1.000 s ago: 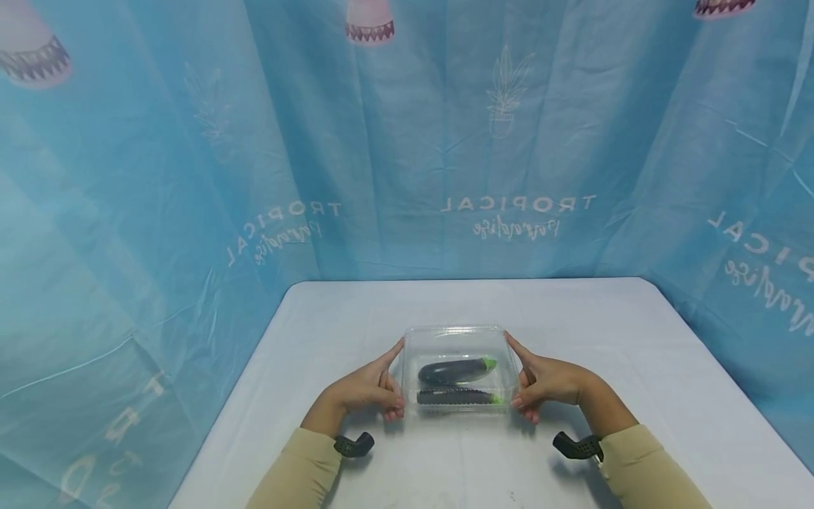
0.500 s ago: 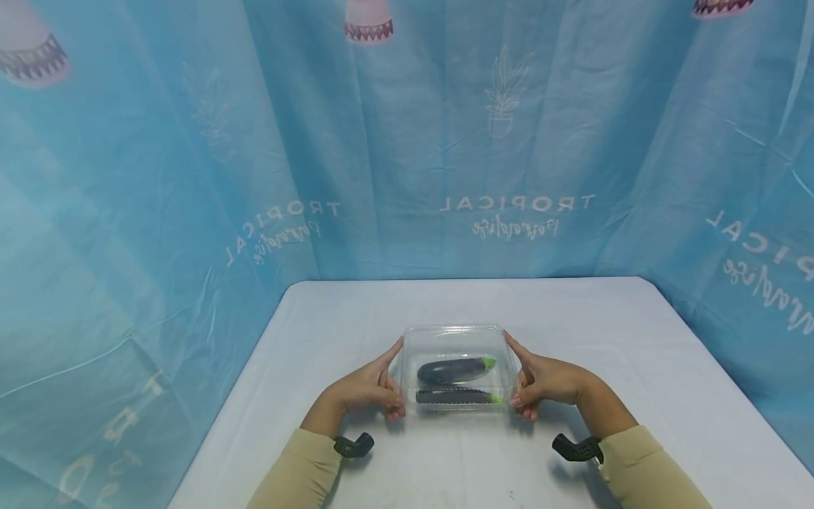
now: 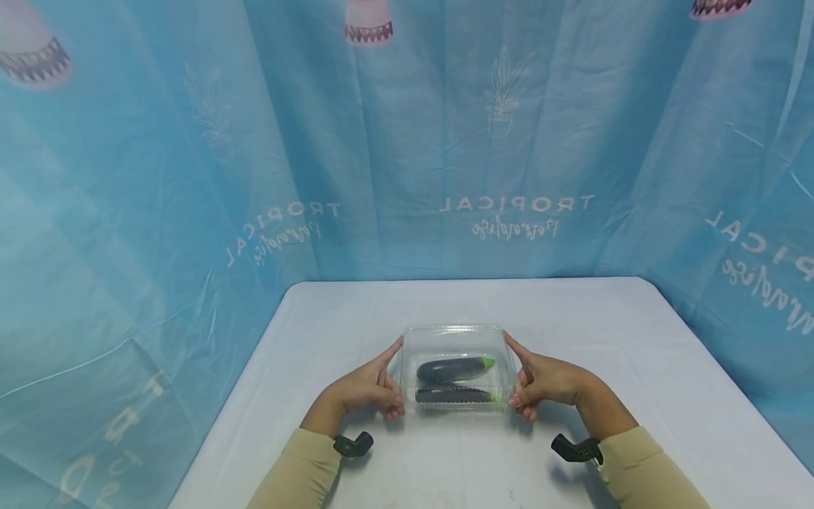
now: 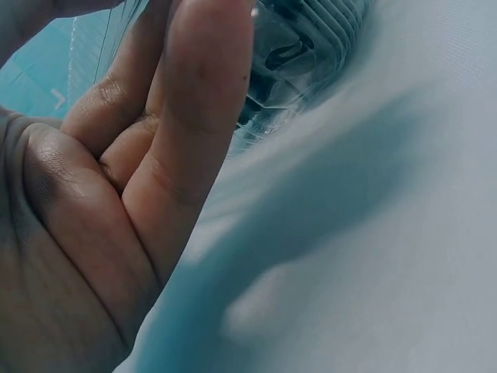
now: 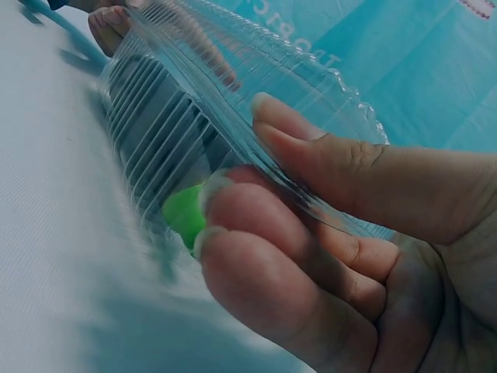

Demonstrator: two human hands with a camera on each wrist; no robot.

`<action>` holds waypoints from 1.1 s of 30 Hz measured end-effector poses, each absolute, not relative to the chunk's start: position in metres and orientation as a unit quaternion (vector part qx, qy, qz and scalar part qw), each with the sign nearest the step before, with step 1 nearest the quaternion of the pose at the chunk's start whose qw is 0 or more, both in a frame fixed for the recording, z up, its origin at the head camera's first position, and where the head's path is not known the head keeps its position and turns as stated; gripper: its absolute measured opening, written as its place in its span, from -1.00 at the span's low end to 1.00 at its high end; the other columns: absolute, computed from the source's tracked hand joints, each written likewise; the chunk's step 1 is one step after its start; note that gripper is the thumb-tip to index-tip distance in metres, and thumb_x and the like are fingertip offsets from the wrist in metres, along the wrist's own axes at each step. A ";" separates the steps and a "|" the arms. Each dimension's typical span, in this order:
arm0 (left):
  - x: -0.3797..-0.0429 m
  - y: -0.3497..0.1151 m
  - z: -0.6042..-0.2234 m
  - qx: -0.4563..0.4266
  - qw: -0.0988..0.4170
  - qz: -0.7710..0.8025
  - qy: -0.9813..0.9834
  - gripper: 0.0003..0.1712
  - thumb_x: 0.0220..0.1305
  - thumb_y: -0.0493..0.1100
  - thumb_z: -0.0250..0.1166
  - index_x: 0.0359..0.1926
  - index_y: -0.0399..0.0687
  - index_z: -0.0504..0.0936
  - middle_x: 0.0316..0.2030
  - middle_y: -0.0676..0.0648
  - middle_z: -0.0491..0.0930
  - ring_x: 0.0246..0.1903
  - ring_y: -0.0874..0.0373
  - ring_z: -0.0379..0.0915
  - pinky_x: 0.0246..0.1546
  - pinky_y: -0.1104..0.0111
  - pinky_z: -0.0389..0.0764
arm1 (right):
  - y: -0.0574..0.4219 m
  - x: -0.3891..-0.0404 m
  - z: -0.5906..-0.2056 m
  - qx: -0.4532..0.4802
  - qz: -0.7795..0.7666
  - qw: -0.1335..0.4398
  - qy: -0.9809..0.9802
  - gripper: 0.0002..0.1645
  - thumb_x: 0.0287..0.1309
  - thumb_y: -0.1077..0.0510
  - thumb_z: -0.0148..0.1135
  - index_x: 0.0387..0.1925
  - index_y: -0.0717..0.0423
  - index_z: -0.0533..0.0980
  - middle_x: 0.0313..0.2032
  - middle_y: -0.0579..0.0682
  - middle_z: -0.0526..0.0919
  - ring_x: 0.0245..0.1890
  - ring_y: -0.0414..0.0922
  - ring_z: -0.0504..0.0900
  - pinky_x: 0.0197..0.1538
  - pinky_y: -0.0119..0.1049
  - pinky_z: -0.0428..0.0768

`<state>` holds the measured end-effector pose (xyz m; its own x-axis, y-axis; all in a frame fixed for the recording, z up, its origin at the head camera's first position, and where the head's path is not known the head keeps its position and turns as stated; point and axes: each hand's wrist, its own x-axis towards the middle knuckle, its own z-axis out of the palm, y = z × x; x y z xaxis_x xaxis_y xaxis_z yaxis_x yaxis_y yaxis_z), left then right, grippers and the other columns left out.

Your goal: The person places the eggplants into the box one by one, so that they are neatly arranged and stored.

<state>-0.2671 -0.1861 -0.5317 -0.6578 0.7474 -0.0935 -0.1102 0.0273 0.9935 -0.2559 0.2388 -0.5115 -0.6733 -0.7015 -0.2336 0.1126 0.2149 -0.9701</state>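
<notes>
A clear plastic clamshell container point(image 3: 451, 341) is held level between my hands over the middle of the table. A dark eggplant point(image 3: 453, 370) with a green end shows through its lid; a similar dark strip shows through the front wall, and I cannot tell if it is a second eggplant. My left hand point(image 3: 364, 387) grips the left side, forefinger at the back corner, thumb near the front. On the right side, my right hand point(image 3: 556, 382) grips the rim; in the right wrist view, its thumb lies above the rim with fingers point(image 5: 264, 284) curled beneath.
A white cloth-covered table point(image 3: 445, 470) surrounds the container. Blue printed curtains point(image 3: 407, 141) stand behind it and along both sides. Black wrist-worn pieces point(image 3: 575, 448) stick out from both tan sleeves.
</notes>
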 end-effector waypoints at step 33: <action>-0.270 -0.213 -0.504 0.211 0.308 0.530 0.762 0.25 0.45 -0.04 0.41 0.71 0.23 -0.40 -0.17 -0.25 0.78 -0.23 -0.24 0.76 0.03 0.07 0.73 | 0.254 -0.259 -0.488 -0.196 -0.558 0.321 0.740 0.48 0.29 0.19 0.49 0.68 -0.17 -0.51 -0.17 0.37 0.72 -0.23 0.33 0.76 -0.14 0.15 0.78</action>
<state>-0.2698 -0.2132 -0.5037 -0.7217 0.6470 -0.2461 -0.0055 0.3503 0.9366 -0.2591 0.2542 -0.4881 -0.7167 -0.6482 -0.2571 0.0685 0.3015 -0.9510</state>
